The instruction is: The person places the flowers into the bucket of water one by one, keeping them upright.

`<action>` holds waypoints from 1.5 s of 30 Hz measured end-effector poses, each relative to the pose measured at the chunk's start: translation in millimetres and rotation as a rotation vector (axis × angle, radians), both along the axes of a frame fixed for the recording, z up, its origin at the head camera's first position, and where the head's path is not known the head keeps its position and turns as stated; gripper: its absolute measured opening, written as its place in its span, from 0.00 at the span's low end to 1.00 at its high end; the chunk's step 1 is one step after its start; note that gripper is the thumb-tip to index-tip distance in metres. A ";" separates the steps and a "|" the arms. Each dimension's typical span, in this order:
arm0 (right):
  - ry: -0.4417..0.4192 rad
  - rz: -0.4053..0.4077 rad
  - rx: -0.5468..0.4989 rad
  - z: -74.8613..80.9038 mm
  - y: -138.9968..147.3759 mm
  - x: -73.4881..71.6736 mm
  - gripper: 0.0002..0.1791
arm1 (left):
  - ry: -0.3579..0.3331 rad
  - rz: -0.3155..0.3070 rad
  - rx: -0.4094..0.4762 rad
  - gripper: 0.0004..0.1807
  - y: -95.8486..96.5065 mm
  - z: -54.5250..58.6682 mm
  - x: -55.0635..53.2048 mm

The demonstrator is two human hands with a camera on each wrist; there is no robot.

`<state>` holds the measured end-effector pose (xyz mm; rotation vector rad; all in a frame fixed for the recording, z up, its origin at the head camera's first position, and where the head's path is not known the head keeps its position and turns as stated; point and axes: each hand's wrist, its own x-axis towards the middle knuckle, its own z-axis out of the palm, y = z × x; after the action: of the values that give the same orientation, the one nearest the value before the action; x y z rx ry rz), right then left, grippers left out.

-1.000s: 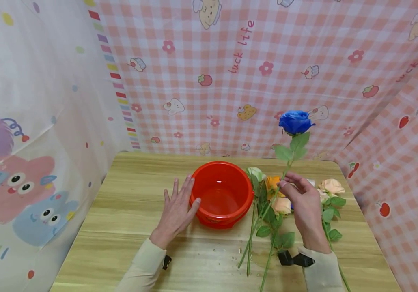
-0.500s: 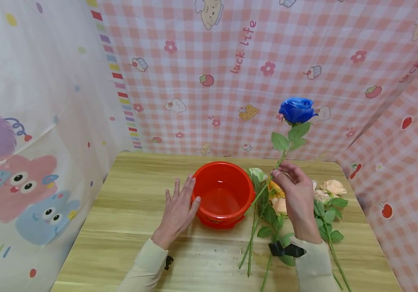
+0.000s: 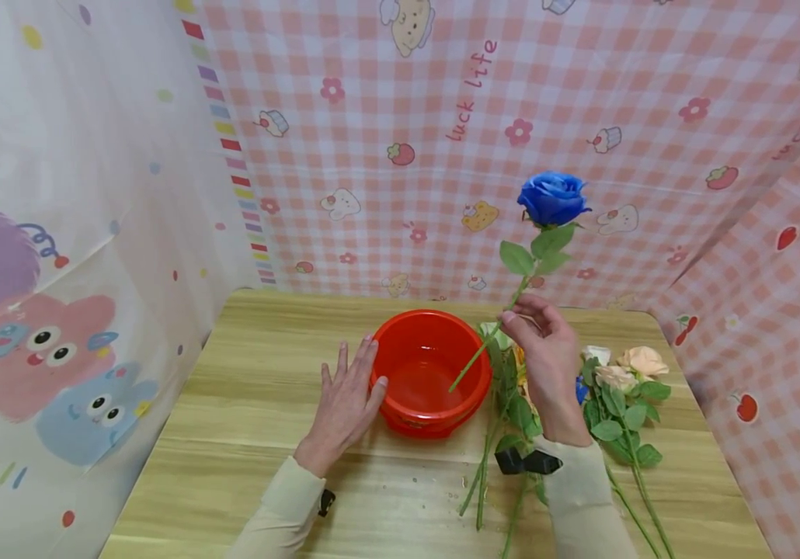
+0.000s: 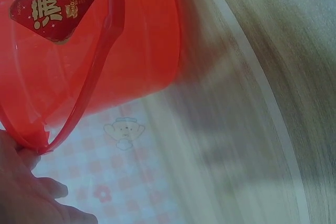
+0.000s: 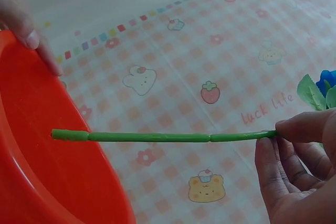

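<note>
A blue rose point(image 3: 554, 199) with green leaves is held up by my right hand point(image 3: 547, 353), whose thumb and fingers pinch its stem point(image 5: 152, 137). The stem slants down to the left, and its cut end appears over the opening of a red bucket point(image 3: 431, 419). In the right wrist view the stem tip lies across the bucket's rim; whether it touches the inside I cannot tell. My left hand point(image 3: 346, 400) rests with straight fingers against the left side of the bucket. A red handle point(image 4: 97, 72) and a label point(image 4: 55, 3) show on the bucket in the left wrist view.
Right of the bucket lie several roses, partly behind my right hand, with green stems point(image 3: 480, 485) toward the front. Peach roses point(image 3: 643, 362) lie farther right. Water drops dot the wooden table point(image 3: 246, 435). Patterned cloth point(image 3: 372, 93) hangs behind and at both sides.
My right hand has carried the blue rose left and up, bringing the stem's lower end from over the table to over the bucket. The left hand stays at the bucket's side.
</note>
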<state>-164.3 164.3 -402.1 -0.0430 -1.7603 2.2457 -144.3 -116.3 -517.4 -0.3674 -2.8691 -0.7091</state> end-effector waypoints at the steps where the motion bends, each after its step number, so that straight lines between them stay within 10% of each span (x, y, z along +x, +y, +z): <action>1: 0.002 0.002 0.001 -0.2 -2.0 -1.4 0.19 | 0.005 -0.001 0.002 0.36 0.0 -0.3 0.1; 45: -0.041 0.207 0.534 -58.7 -85.8 -48.8 0.12 | -0.001 -0.010 0.035 0.36 -0.3 -1.0 0.3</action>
<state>-213.0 78.5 -460.8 0.2131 -2.4219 1.8295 -144.0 -116.5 -518.4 -0.3769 -2.8537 -0.7604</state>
